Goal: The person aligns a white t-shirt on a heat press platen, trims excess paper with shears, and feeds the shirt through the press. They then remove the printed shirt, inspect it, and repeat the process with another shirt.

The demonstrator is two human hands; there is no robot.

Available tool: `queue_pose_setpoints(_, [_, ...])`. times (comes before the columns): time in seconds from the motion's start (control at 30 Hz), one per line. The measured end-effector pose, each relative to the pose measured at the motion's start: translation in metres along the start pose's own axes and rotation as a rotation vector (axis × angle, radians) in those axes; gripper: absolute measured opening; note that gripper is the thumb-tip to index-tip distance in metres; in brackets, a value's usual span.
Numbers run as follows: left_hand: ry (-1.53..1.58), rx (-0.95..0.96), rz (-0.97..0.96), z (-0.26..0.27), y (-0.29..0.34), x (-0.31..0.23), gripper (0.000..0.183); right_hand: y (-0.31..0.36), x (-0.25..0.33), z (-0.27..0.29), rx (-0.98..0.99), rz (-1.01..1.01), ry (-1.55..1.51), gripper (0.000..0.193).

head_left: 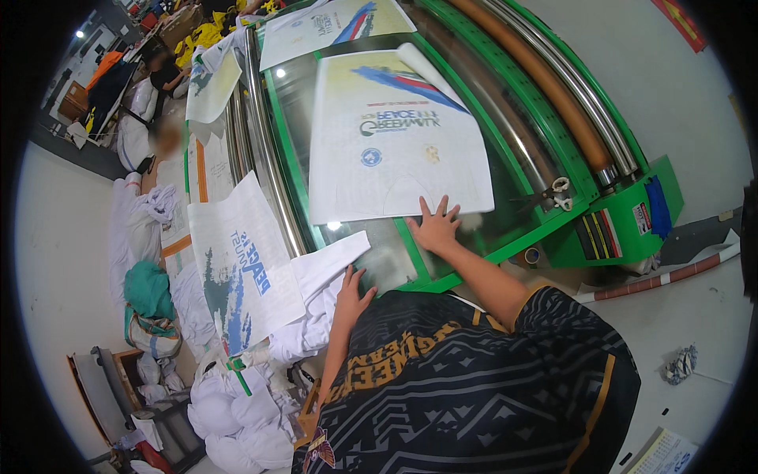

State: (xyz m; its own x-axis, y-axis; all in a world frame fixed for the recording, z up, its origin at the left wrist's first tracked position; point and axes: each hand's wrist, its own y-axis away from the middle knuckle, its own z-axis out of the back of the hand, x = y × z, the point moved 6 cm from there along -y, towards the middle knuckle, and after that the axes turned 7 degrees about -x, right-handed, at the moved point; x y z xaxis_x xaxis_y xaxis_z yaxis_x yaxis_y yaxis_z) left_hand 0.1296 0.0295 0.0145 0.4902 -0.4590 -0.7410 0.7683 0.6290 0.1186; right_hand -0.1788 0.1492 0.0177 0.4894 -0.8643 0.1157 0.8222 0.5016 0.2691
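Note:
A large white sheet point(395, 170) with mirrored print and blue, red and yellow streaks lies on the glass-like top of a green-framed machine point(379, 265). My right hand point(436, 227) is open, its fingers spread over the sheet's near edge. Lower and to the left, my left hand point(353, 300) rests with fingers apart beside white fabric point(335, 257) at the machine's near side. No object shows in either hand. Left of the metal rollers, another printed white sheet point(245, 272) hangs over the fabric. A further printed sheet point(332, 33) lies at the far end.
Scissors point(545, 193) lie on the machine's right side, by a brown roller point(545, 79) and a chrome roller point(272, 150) stands left. White bundles point(241, 419) are piled at lower left. Another person point(166, 75) is at the far left. A wrapped tube point(671, 275) lies right.

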Motion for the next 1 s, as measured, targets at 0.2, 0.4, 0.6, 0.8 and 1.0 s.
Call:
queue_pose_setpoints(0.2, [0.007,0.004,0.065,0.03,-0.005,-0.023,0.067,0.021,0.059,0.001,0.179,0.439,-0.361,0.08])
queue_pose_setpoints(0.4, [-0.02,-0.016,0.044,0.043,-0.02,-0.03,0.065,0.021,0.044,0.012,-0.115,0.436,-0.066,0.075])
queue_pose_setpoints(0.6, [-0.175,-0.072,0.044,0.035,-0.016,-0.011,0.061,0.027,0.045,0.022,-0.032,0.223,-0.071,0.075])
queue_pose_setpoints(0.8, [-0.014,-0.204,0.066,0.071,-0.004,0.026,0.055,-0.004,0.061,0.015,-0.127,0.62,-0.212,0.073])
queue_pose_setpoints(1.0, [-0.3,-0.263,0.296,0.113,0.049,0.07,0.052,-0.007,0.025,0.003,-0.004,0.291,0.048,0.077])
